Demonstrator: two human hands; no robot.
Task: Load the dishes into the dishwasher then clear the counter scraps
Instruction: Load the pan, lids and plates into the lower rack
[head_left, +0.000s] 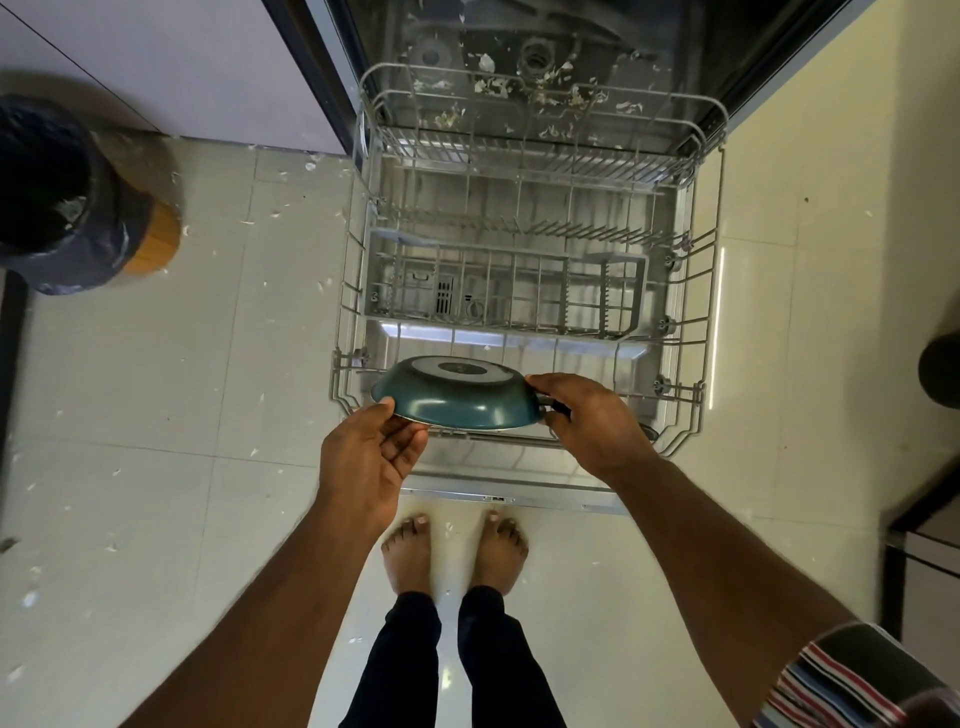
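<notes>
A teal frying pan (457, 400) hangs upside down, tilted, over the near edge of the pulled-out lower dishwasher rack (691, 415). My left hand (369, 457) holds the pan's left rim between thumb and fingers. My right hand (592, 421) grips the dark handle on the pan's right side; most of the handle is hidden under the hand. The rack holds no dishes; a grey cutlery basket (509, 286) sits across its middle. The upper rack (535, 140) is also pulled out, with pale scraps scattered on it.
The dishwasher door (514, 496) lies open flat in front of my bare feet. A bin lined with a dark bag (57, 197) stands at the left on the tiled floor (156, 415), which is strewn with small white scraps. Dark furniture edges the right side.
</notes>
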